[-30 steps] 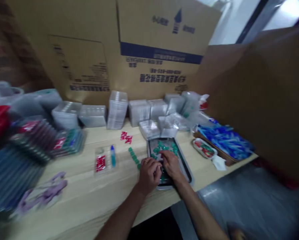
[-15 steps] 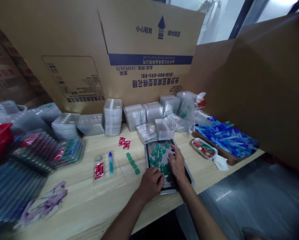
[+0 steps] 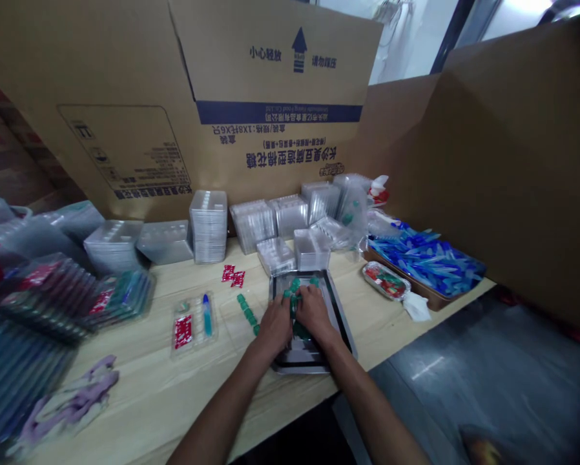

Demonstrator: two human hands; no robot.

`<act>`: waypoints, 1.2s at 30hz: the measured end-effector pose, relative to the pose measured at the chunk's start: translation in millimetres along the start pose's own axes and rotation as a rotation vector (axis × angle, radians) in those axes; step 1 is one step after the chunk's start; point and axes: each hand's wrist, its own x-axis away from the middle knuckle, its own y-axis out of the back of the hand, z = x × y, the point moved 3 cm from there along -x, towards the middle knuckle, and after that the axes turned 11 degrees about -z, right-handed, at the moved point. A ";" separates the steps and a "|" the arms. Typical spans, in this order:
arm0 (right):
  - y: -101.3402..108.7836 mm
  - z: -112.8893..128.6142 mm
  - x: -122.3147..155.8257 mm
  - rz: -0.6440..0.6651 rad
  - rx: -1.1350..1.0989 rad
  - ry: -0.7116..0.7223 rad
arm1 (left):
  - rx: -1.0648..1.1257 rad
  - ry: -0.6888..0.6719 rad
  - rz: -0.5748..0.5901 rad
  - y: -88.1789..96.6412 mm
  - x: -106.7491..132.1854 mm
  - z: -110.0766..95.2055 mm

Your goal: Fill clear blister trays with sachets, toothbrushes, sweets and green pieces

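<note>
A dark metal tray (image 3: 341, 328) lies on the wooden table near its front edge, holding several small green pieces (image 3: 300, 285). Both my hands rest inside it, side by side. My left hand (image 3: 274, 325) lies palm down over the tray's left part, fingers curled onto the green pieces. My right hand (image 3: 314, 312) does the same just to its right, fingertips among the pieces. What either hand holds is hidden under the fingers. A short row of green pieces (image 3: 247, 312) lies on the table left of the tray.
A clear blister pack (image 3: 193, 323) with a red card and a blue pen lies to the left. Two red packets (image 3: 232, 276), stacks of clear plastic trays (image 3: 208, 224), a box of blue items (image 3: 423, 259), a foil dish (image 3: 385, 281) and cardboard walls (image 3: 270, 97) surround the area.
My left hand has moved up from the tray's lower edge onto the green pieces. My right hand has drawn in beside it. The camera has steadied and shifted a little.
</note>
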 end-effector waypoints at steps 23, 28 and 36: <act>11.8 -2.1 3.9 0.126 0.232 0.226 | 1.370 0.672 -0.197 -8.8 -0.8 33.0; 24.4 -6.7 -2.3 -0.028 -0.350 -0.014 | 1.434 0.710 -0.213 -8.1 -1.8 32.7; 22.0 -12.1 -1.8 -0.028 -0.765 -0.362 | 1.344 0.648 -0.180 -5.7 0.4 26.5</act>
